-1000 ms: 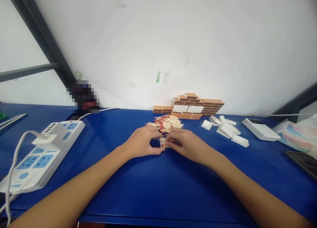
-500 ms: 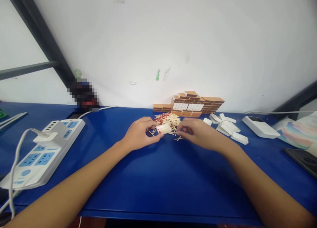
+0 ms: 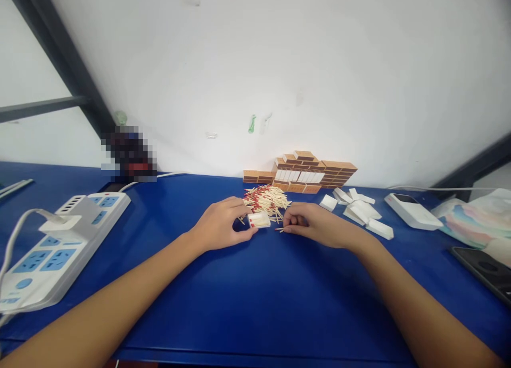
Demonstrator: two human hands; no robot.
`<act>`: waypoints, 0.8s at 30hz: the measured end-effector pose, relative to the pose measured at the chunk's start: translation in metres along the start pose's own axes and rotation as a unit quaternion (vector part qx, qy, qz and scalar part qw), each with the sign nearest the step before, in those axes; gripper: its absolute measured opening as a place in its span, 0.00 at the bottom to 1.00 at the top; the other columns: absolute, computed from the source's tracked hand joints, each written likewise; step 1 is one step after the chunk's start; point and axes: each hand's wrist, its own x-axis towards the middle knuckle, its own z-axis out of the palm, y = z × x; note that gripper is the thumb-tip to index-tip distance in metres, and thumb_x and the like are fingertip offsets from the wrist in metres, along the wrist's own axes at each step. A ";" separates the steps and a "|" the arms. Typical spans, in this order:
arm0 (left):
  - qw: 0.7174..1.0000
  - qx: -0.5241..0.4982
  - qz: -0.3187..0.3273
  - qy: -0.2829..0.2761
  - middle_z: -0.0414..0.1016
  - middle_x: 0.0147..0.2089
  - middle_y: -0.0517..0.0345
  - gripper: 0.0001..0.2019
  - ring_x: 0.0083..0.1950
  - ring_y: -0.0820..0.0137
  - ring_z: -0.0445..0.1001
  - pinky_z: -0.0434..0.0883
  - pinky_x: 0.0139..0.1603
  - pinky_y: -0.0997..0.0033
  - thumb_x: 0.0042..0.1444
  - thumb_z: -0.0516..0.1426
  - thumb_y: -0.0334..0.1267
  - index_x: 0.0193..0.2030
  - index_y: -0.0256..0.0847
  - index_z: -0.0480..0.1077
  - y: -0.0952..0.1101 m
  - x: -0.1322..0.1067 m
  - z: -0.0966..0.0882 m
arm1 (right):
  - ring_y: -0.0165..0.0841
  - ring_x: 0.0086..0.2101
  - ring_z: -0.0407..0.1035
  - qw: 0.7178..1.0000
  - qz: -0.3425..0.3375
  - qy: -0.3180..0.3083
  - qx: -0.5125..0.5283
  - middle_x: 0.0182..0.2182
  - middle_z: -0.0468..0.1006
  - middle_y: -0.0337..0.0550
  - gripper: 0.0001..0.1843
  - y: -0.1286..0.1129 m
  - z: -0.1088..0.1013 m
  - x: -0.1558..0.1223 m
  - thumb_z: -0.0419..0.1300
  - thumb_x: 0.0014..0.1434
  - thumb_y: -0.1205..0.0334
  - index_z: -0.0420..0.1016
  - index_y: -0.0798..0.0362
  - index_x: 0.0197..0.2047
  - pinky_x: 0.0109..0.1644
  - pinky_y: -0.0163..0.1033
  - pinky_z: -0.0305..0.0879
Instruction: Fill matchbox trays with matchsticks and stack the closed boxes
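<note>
My left hand (image 3: 225,225) grips a small white matchbox tray (image 3: 264,224) between thumb and fingers. Matches with red heads lie inside it, heads toward my left hand. My right hand (image 3: 305,224) is just right of the tray, its thumb and fingertips pinched on a match (image 3: 280,229) whose red head points left. Behind both hands spreads a heap of loose matches (image 3: 266,198) with red heads and pale sticks. Parts of the heap are hidden by my hands.
Stacked matchboxes (image 3: 337,171) stand against the wall. White paper trays (image 3: 361,211) lie loose at the right, near a white device (image 3: 413,211), a plastic bag (image 3: 475,219) and a dark phone (image 3: 483,269). A power strip (image 3: 75,251) with a plugged-in cable occupies the left.
My right hand has closed its fingertips on a match, which now sticks out to the left. The tray in my left hand is lower and more level. The view has shifted slightly.
</note>
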 end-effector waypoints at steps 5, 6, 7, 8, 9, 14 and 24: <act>1.000 -0.012 0.007 -0.009 0.81 0.44 0.54 0.12 0.48 0.62 0.79 0.76 0.49 0.62 0.63 0.63 0.46 0.47 0.43 0.78 0.005 -0.001 0.000 | 0.32 0.30 0.64 0.988 -0.026 0.150 -0.020 0.32 0.73 0.41 0.09 -0.006 0.006 0.003 0.62 0.67 0.55 0.79 0.50 0.38 0.34 0.38 0.61; 1.000 -0.014 0.010 -0.013 0.81 0.44 0.54 0.12 0.48 0.62 0.79 0.76 0.49 0.62 0.63 0.63 0.46 0.47 0.43 0.78 0.007 -0.001 0.000 | 0.32 0.30 0.64 0.985 -0.038 0.168 -0.017 0.32 0.73 0.41 0.08 -0.010 0.010 0.004 0.62 0.67 0.56 0.79 0.50 0.39 0.34 0.38 0.61; 1.000 -0.015 0.012 -0.017 0.81 0.44 0.54 0.12 0.48 0.62 0.79 0.76 0.50 0.62 0.62 0.63 0.46 0.47 0.43 0.78 0.008 -0.001 0.000 | 0.32 0.30 0.64 0.983 -0.053 0.173 -0.016 0.33 0.73 0.41 0.07 -0.016 0.014 0.004 0.62 0.68 0.57 0.79 0.49 0.39 0.34 0.38 0.61; 1.000 -0.016 0.014 -0.019 0.81 0.43 0.54 0.12 0.47 0.62 0.79 0.76 0.51 0.62 0.62 0.63 0.47 0.47 0.42 0.78 0.009 -0.001 0.000 | 0.32 0.30 0.64 0.983 -0.068 0.169 -0.016 0.33 0.73 0.41 0.07 -0.022 0.020 0.004 0.61 0.68 0.58 0.79 0.49 0.39 0.35 0.38 0.61; 0.999 -0.016 0.016 -0.022 0.81 0.43 0.54 0.12 0.46 0.63 0.79 0.75 0.51 0.62 0.62 0.64 0.47 0.46 0.42 0.78 0.010 -0.001 0.000 | 0.32 0.31 0.65 0.984 -0.080 0.158 -0.024 0.34 0.73 0.42 0.06 -0.028 0.025 0.004 0.60 0.69 0.61 0.79 0.49 0.40 0.36 0.38 0.62; 0.999 -0.013 0.021 -0.021 0.80 0.42 0.55 0.12 0.46 0.63 0.79 0.75 0.51 0.62 0.63 0.63 0.47 0.46 0.41 0.78 0.010 0.000 -0.001 | 0.34 0.34 0.68 0.983 -0.090 0.149 -0.057 0.37 0.74 0.44 0.07 -0.043 0.032 0.000 0.58 0.70 0.63 0.78 0.50 0.43 0.39 0.39 0.63; 1.000 -0.003 0.020 -0.017 0.81 0.43 0.54 0.12 0.47 0.63 0.79 0.76 0.52 0.61 0.63 0.63 0.47 0.45 0.41 0.79 0.008 0.000 -0.003 | 0.34 0.33 0.67 1.000 -0.010 -0.001 -0.020 0.38 0.73 0.43 0.06 -0.008 0.004 -0.003 0.65 0.64 0.57 0.80 0.48 0.39 0.37 0.40 0.63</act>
